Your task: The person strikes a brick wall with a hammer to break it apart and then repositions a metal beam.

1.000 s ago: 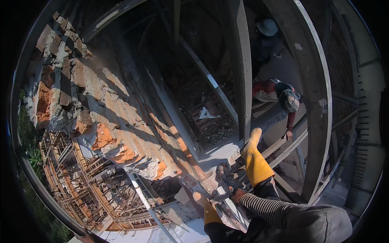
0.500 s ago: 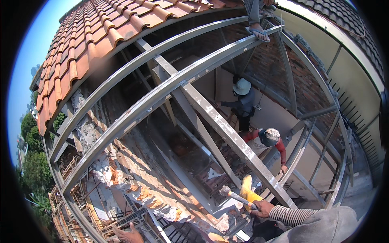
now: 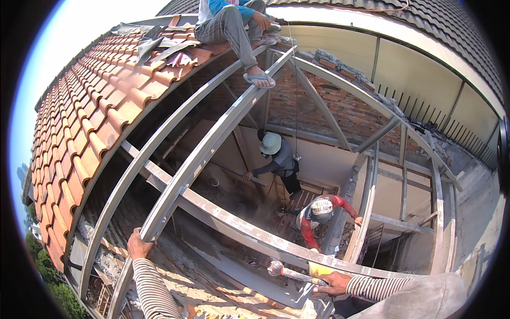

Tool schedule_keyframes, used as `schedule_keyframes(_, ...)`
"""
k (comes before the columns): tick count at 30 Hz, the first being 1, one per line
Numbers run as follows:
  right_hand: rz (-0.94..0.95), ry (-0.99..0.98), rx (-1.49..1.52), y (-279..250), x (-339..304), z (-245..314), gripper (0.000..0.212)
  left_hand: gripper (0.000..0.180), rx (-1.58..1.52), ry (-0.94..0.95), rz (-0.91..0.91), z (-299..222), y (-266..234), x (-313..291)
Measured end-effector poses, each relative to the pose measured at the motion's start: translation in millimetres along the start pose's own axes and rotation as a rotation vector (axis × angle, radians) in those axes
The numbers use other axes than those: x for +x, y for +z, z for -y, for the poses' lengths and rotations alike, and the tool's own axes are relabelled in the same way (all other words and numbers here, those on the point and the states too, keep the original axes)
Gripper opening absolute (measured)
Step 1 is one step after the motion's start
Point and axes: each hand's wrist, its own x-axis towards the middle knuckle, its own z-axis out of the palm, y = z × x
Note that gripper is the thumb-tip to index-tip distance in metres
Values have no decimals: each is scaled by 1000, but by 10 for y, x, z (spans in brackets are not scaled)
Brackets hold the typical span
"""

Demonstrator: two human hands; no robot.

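My left hand [image 3: 139,244] is wrapped around the edge of a long grey metal roof beam [image 3: 186,151], its striped sleeve reaching up from the lower edge. In my right hand [image 3: 334,283] is a hammer [image 3: 287,273], gripped by its handle, the dusty head pointing left. Just behind that hand shows a yellow boot [image 3: 319,269], partly hidden by it. A cross beam [image 3: 239,220], pale and scuffed, meets the long beam and passes just beyond the hammer. Broken masonry [image 3: 212,297] lies below, between my arms.
A person in flip-flops [image 3: 228,37] sits at the roof edge, one foot on the beam. Two co-workers stand lower down, one in a pale hat [image 3: 271,143], one in red sleeves [image 3: 322,208]. Orange tiles [image 3: 90,143] slope at left; upright metal rods [image 3: 425,114] line the right wall.
My left hand has gone from spread fingers low at the left to a hold on the beam. The view has swung, showing more of the seated person. My right hand keeps the hammer.
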Motion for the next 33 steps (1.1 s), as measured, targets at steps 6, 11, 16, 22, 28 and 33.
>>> schedule_keyframes(6,36,-21,73,-21,-75,-196,64,49,14,9,-127,91,169,19)
schedule_keyframes(11,109,34,110,163,434,417,67,47,15,16,-46,244,161,-26)
schedule_keyframes(16,306,171,967,778,1635,752,27,55,7,56,-92,24,74,86)
schedule_keyframes(22,543,500,1404,1030,2701,1323,14,88,-19,79,-125,226,125,-65)
schedule_keyframes(28,645,553,1721,862,3614,1682,12,119,-61,151,-181,97,86,-71)
schedule_keyframes(33,910,-27,1560,113,3678,2272,17,114,48,16,-179,141,79,-215)
